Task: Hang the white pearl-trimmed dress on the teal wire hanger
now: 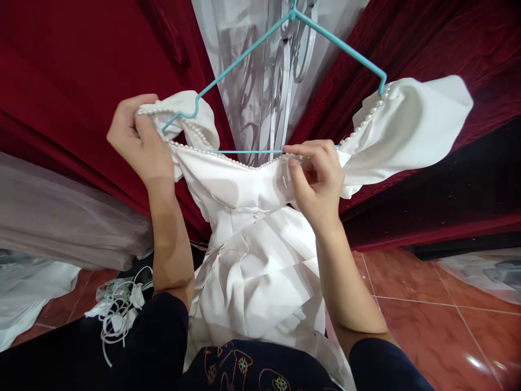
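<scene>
Left hand [140,141] grasps the white dress [252,239] sleeve at nine o'clock; right hand [315,182] pinches its neckline on the blue hanger [252,49].

Smooth satin-like cloth dress [252,260], seemingly coated wire hanger [244,54], glossy tiles [439,315].

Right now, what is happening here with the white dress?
A person is handling a white dress that hangs on a turquoise wire hanger. The left hand grips the puffed sleeve at the hanger's left end. The right hand pinches the pearl-trimmed neckline near the hanger's bottom bar. The other sleeve sits on the hanger's right end. Dark red curtains hang behind, and white cables lie on the tiled floor.
</scene>
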{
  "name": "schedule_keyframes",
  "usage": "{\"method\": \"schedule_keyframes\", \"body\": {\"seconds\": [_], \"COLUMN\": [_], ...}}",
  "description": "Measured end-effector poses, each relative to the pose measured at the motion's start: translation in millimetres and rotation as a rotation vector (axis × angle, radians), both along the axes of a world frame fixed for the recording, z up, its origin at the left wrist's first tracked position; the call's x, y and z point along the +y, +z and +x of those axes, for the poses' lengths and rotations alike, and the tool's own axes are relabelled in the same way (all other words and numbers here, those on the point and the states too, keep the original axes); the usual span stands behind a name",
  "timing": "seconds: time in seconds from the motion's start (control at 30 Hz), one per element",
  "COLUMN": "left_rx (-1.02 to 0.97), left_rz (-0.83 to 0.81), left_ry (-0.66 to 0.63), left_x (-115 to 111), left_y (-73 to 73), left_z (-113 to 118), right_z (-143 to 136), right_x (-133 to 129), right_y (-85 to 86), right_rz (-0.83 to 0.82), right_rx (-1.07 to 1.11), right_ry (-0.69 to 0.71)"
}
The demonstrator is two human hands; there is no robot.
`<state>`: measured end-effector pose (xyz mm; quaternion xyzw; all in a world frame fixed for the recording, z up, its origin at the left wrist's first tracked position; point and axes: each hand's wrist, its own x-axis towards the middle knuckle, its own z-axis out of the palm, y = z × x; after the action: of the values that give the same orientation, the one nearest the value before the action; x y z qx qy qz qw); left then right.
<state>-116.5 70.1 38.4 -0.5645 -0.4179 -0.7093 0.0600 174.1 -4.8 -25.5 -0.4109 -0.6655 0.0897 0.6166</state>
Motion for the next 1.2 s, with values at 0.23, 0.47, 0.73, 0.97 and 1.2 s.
{"method": "schedule_keyframes", "body": {"seconds": [0.23,0.47,0.73,0.97,1.2], "left_rx": [-0.253,-0.092,-0.349,-0.411,-0.384], "left_rz": [-0.139,-0.364,-0.224,-0.146,-0.027], "left_ry": [-0.007,-0.650,-0.591,-0.648,-0.744], "left_x": [-23,-68,-84,-84,-74], "left_y": [-60.4,-71.2,-52.3,-49.0,-52.6], "left_z": [-14,77,146,139,120], "right_z": [-1,-2,7,58,78], "right_x": [1,-2,-12,29,45], "right_y": [-0.6,-6.0,4.8,33.0,50.6], "right_rz": [0.071,0.064,0.103,0.329,0.017], "right_rx": [0.052,0.027,-0.084,-0.077,0.157], "right_ry": [0.011,-0.009,-0.009,-0.442,-0.257]}}
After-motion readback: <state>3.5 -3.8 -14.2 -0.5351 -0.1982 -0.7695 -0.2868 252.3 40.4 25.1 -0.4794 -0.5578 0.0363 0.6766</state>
